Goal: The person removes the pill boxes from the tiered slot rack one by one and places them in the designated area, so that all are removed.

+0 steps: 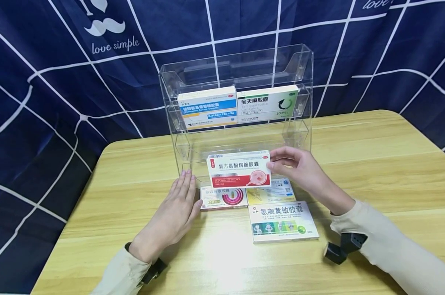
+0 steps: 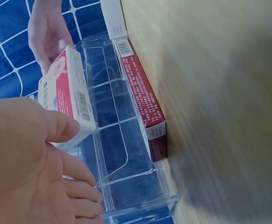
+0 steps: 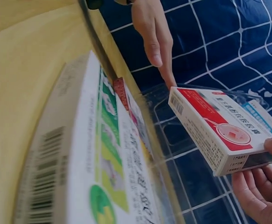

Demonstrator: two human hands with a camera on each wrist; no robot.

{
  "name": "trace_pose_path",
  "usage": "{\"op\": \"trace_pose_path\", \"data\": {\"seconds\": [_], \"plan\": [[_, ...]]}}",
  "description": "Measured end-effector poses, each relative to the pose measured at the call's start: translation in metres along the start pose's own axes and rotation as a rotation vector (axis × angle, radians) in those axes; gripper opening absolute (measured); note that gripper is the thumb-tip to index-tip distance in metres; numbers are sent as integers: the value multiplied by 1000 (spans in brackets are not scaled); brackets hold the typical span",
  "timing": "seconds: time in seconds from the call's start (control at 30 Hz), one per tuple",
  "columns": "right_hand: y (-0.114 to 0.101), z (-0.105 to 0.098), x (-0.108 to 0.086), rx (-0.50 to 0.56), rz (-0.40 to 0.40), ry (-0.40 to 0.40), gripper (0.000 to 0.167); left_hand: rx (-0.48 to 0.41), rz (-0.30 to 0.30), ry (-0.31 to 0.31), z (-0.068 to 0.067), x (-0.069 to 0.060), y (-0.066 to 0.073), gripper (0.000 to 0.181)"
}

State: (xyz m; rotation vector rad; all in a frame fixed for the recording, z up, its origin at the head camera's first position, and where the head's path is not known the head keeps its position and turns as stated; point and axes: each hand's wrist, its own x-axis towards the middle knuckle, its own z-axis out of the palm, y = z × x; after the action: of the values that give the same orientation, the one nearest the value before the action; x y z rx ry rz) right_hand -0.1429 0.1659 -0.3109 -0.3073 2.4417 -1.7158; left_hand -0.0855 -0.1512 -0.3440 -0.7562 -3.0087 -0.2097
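Note:
My right hand (image 1: 298,168) pinches the right end of a red and white medicine box (image 1: 241,169), thumb in front. The box is in front of the lower tier of a clear acrylic rack (image 1: 237,139). In the right wrist view its end panel faces the camera, between thumb and fingers (image 3: 257,196). My left hand (image 1: 174,209) lies with straight fingers by the rack's lower left corner; whether it touches the rack I cannot tell. Below the held box lie a medicine box with pink rings (image 1: 222,199) and a yellow and white box (image 1: 270,193).
In the upper tier stand a blue and white box (image 1: 207,107) and a green and white box (image 1: 267,104). A larger white and green medicine box (image 1: 283,222) lies flat on the wooden table (image 1: 134,172). A dark blue checked cloth (image 1: 185,24) hangs behind.

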Motion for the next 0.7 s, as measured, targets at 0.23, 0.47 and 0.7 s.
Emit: {"op": "trace_pose_path", "data": {"seconds": [0.23,0.47,0.7], "plan": [[7,0,-8,0,37,-44,44,-4,1,17,0,3,-1,60],[10,3,-14,32,44,-85,40,-26,9,14,-2,6,-4,59],[9,9,-16,61,50,-127,39,-44,12,11,-3,6,-5,57]]}}
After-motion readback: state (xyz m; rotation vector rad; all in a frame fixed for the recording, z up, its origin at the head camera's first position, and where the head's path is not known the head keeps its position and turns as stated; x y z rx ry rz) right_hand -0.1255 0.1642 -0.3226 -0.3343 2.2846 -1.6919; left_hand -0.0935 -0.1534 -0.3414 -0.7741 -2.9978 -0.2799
